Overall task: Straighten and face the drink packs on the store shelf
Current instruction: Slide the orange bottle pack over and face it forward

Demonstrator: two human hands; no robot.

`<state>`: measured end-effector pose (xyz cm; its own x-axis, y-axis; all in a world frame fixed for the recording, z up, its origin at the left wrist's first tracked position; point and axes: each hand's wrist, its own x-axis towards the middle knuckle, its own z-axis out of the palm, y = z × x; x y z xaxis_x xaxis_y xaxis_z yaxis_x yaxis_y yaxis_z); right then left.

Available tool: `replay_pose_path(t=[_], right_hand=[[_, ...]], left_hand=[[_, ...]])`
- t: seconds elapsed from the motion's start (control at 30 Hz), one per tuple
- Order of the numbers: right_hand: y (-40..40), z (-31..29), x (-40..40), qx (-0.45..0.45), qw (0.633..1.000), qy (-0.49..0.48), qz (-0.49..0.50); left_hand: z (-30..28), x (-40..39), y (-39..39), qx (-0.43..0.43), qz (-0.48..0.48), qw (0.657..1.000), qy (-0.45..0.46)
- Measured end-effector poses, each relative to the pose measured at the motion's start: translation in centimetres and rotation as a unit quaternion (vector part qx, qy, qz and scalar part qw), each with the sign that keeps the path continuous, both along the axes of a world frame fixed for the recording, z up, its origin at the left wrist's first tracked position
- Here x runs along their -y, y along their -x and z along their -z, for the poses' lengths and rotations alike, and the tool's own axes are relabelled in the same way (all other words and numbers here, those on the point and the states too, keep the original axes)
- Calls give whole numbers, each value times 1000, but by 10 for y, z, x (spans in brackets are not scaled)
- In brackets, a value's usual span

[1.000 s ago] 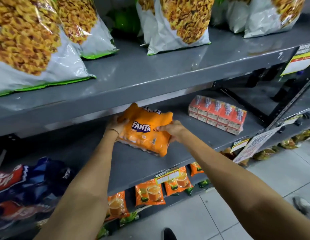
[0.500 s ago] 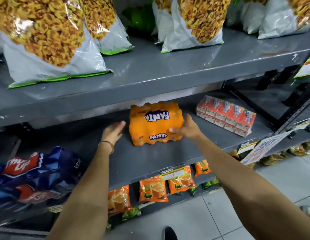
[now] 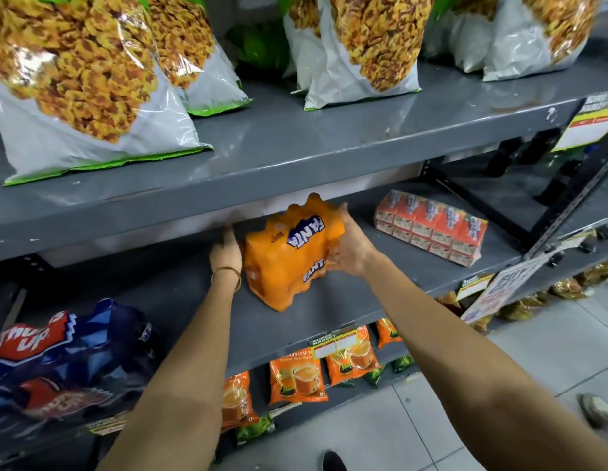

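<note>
An orange shrink-wrapped Fanta pack stands upright on the grey middle shelf, turned at an angle so one corner points toward the shelf's front edge. My left hand presses flat against the pack's left side, a bangle on that wrist. My right hand grips the pack's right side, fingers wrapped over the Fanta logo. Further right on the same shelf lies a red and white pack of small drink cartons, untouched.
A blue Thums Up pack sits at the shelf's left end. Big snack bags line the upper shelf. Orange tea pouches hang on the lower shelf. Price tags clip to shelf edges. A shoe shows on the tiled floor.
The Fanta pack went from lying tilted in both hands to standing on the shelf. My left hand let go, then returned, and both hands have now twisted the pack at an angle.
</note>
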<state>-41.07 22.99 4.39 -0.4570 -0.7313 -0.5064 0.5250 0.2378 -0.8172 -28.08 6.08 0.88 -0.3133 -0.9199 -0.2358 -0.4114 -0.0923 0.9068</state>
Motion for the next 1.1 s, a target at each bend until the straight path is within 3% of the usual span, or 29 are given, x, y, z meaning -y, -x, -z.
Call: replay_pose_path(t=[0.1, 0.2, 0.27, 0.37, 0.43, 0.53, 0.67, 0.77, 0.9, 1.0, 1.03, 1.1], right_hand=[[1, -4, 16, 2, 1000, 31, 4], [7, -3, 35, -4, 1000, 16, 23], [15, 1, 39, -25, 999, -17, 35], [23, 1, 29, -123, 990, -67, -25], [23, -5, 15, -169, 971, -111, -130], [25, -8, 1, -199, 922, -185, -276], [31, 1, -2, -202, 930, -212, -222], [37, -6, 0, -208, 929, -221, -214], [53, -14, -4, -261, 926, -232, -145], [53, -17, 2, -426, 879, -216, 0], [48, -18, 6, -464, 862, -202, 17], [31, -17, 12, -468, 869, -158, -26]], left_hand=[[23, -8, -11, -77, 43, 995, -37], [29, -19, -16, -94, 125, 981, -118], [29, -13, -13, -100, 107, 983, -109], [18, 5, 4, -83, 42, 995, -36], [0, 15, 24, 3, 97, 994, 60], [-21, 26, 62, 84, 227, 953, 182], [-17, 33, 84, 247, 317, 877, 262], [-23, 25, 71, 272, 283, 853, 344], [-29, 11, 35, 271, 206, 860, 381], [-24, 1, 7, 258, 145, 871, 392], [-22, -1, 2, 239, 140, 880, 386], [-17, -6, -5, 204, 189, 897, 343]])
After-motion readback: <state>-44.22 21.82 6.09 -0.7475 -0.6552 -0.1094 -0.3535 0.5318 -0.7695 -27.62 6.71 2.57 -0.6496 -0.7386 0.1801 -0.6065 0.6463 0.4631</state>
